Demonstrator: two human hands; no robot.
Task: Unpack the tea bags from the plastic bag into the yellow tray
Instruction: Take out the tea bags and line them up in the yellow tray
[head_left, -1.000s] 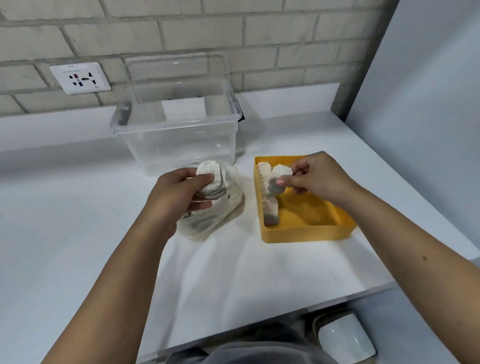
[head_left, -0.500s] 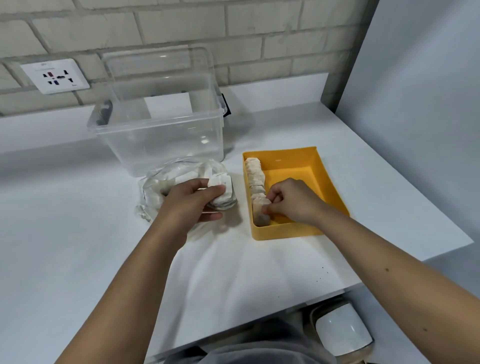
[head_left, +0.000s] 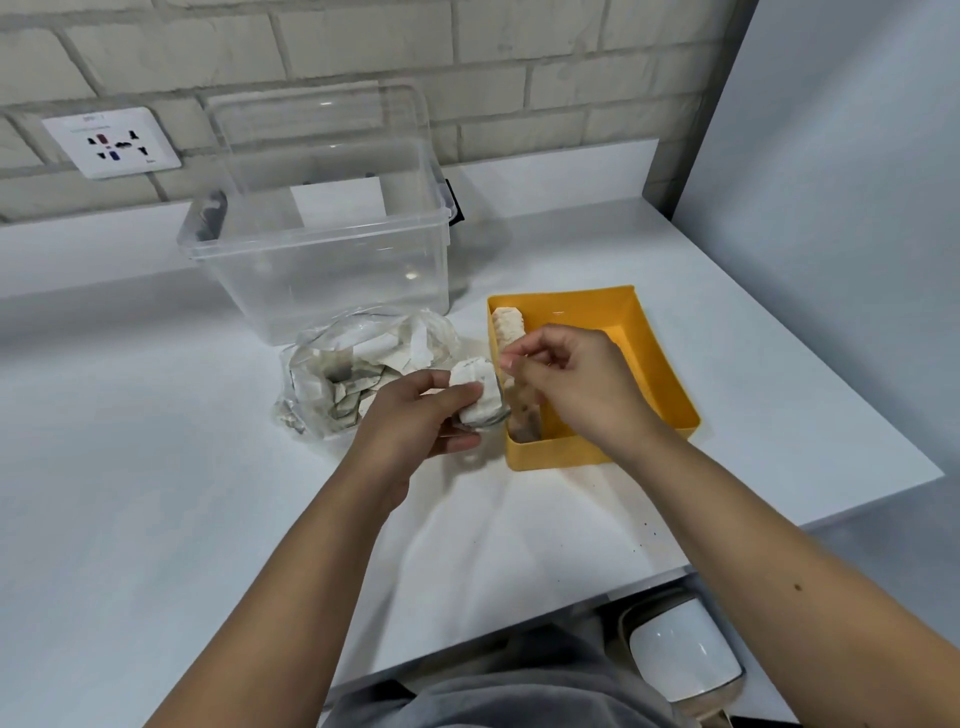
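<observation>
Lower right of frame, below the table edge: a glossy white rounded object (head_left: 684, 656), identity unclear.

Table (head_left: 156, 467): white, matte, smooth, filling the centre of the frame.

Left hand (head_left: 415, 421), centre: fingers and thumb curled shut around a small stack of tea bags (head_left: 477, 391), white, papery, rounded at the edge, with grey showing at the bottom. The stack sits just left of the tray's near-left corner.

Right hand (head_left: 582, 384), centre right, over the tray: thumb and forefinger pressed together at the tips; whether they pinch anything cannot be told, the other fingers loosely folded.

Tray (head_left: 660, 364): yellow, rigid plastic, square, shallow, straight-walled. A row of tea bags (head_left: 506, 325) stands on edge along its left wall, the row's long axis running near to far; the near end is partly hidden by the hand.

Bag (head_left: 343, 364), left of centre: clear crinkled plastic, slumped on the table, holding loose white and grey tea bags in a jumble.

Bin (head_left: 332, 270), upper centre: clear hard plastic, rectangular, open-topped, dark latches at its ends.

Socket (head_left: 111, 141), upper left: white plate on a pale brick wall (head_left: 519, 62).
</observation>
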